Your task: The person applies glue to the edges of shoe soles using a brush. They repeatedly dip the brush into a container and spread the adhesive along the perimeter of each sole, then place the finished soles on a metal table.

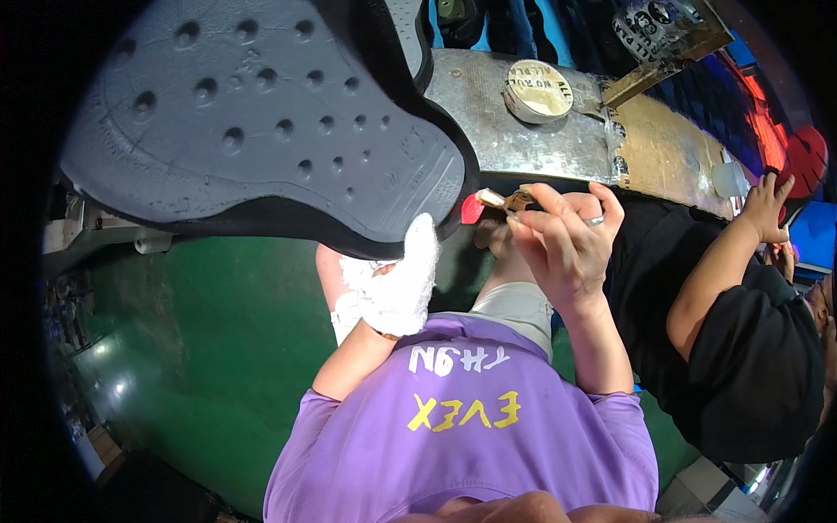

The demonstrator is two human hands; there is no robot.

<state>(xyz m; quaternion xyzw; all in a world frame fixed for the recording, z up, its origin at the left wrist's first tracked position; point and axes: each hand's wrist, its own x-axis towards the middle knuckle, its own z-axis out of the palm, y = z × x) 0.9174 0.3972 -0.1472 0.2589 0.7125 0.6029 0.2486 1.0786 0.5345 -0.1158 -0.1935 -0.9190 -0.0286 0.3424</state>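
My left hand (pixel 403 283), in a white knit glove, grips the near edge of a large dark grey sole-shaped piece (pixel 279 113). Its thumb lies on the top face; the other fingers are mostly hidden below. Round dimples cover this face, and a black rim runs around it. A small red patch (pixel 472 209) shows at the rim's right end. My bare right hand (pixel 571 235), with a ring on one finger, pinches a small brush (pixel 506 200). The brush's pale tip points left, at or very near the red patch; contact is unclear.
Beyond my hands runs a worn metal bench (pixel 523 152), carrying a tub of cream-coloured stuff (pixel 539 91). A wooden post (pixel 667 65) stands at its far side. At right, a co-worker in black (pixel 741 366) holds a red piece (pixel 804 161). The floor (pixel 192 331) is green.
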